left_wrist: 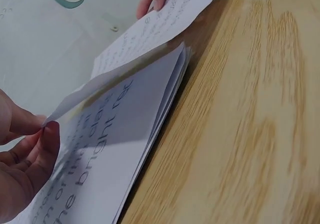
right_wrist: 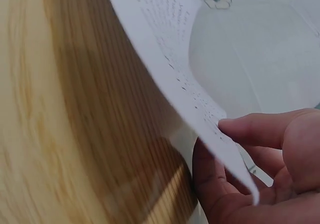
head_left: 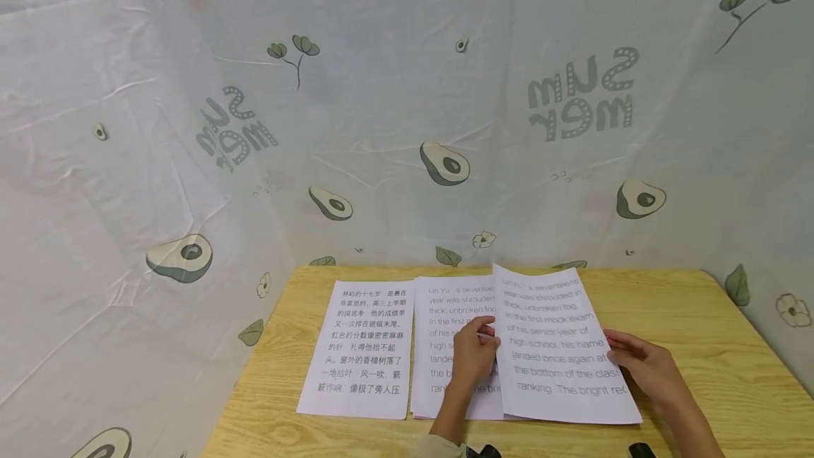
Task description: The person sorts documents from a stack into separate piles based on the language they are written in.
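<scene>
A sheet of paper (head_left: pixel 553 352) printed with large English text is lifted above the table, its lower edge bowed in the right wrist view. My left hand (head_left: pixel 473 353) pinches its left edge between thumb and fingertips, as the left wrist view shows. At the opposite edge my right hand (head_left: pixel 649 370) pinches the same sheet, thumb on the printed face and fingers behind. Below and to the left lies a stack of English-printed sheets (head_left: pixel 439 401), partly hidden by the left hand and the raised sheet. Several page edges (left_wrist: pixel 172 88) fan apart at its corner.
Left of the stack, a sheet with Chinese text (head_left: pixel 359 348) lies flat. The wooden table (head_left: pixel 267 387) runs back to a hanging pale cloth (head_left: pixel 381 90) printed with avocados and leaves. Small dark objects (head_left: pixel 641 450) show at the bottom edge near both wrists.
</scene>
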Action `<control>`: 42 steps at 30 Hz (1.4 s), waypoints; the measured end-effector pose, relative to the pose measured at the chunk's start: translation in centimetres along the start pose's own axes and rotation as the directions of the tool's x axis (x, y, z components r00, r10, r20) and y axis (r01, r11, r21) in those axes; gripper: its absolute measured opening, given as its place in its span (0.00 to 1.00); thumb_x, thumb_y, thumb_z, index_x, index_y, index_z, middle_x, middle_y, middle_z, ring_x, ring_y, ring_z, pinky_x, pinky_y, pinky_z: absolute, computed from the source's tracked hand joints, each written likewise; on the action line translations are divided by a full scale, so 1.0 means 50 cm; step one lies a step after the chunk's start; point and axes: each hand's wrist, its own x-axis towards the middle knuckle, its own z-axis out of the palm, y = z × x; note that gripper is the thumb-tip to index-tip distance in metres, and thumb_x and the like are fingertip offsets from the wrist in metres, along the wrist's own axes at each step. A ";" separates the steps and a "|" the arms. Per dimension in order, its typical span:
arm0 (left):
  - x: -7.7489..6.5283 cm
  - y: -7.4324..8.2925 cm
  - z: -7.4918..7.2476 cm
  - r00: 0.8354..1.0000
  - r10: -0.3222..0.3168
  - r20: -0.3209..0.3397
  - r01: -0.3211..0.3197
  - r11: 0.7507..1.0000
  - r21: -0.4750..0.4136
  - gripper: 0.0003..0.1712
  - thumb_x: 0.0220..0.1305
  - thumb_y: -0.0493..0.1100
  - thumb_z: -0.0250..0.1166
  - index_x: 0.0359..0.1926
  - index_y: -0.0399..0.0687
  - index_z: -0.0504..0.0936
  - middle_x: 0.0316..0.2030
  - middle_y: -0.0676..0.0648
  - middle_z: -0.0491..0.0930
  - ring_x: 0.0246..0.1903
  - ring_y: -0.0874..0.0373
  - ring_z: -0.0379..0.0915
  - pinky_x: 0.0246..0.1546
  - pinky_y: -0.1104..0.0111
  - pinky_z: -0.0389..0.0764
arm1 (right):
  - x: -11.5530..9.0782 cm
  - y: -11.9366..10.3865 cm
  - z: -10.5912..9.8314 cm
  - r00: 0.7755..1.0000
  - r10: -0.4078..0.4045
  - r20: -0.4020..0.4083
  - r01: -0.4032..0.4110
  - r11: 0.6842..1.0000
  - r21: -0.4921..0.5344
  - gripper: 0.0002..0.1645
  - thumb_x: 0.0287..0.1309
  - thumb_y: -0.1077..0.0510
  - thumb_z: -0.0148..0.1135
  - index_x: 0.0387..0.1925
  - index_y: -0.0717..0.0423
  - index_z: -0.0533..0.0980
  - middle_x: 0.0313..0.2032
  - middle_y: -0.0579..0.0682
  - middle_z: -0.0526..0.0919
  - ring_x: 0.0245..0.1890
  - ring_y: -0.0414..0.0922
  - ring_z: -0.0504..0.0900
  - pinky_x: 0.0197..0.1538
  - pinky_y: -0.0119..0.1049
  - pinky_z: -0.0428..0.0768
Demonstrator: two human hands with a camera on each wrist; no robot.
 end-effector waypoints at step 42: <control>-0.007 0.034 0.096 0.996 -0.002 0.084 -0.009 0.992 0.125 0.23 0.61 0.27 0.74 0.57 0.43 0.89 0.33 0.56 0.83 0.27 0.73 0.72 0.27 0.79 0.78 | 0.005 0.042 -0.093 0.998 0.054 0.020 -0.054 0.998 -0.016 0.38 0.77 0.57 0.61 0.76 0.76 0.62 0.47 0.34 0.86 0.38 0.28 0.84 0.42 0.31 0.86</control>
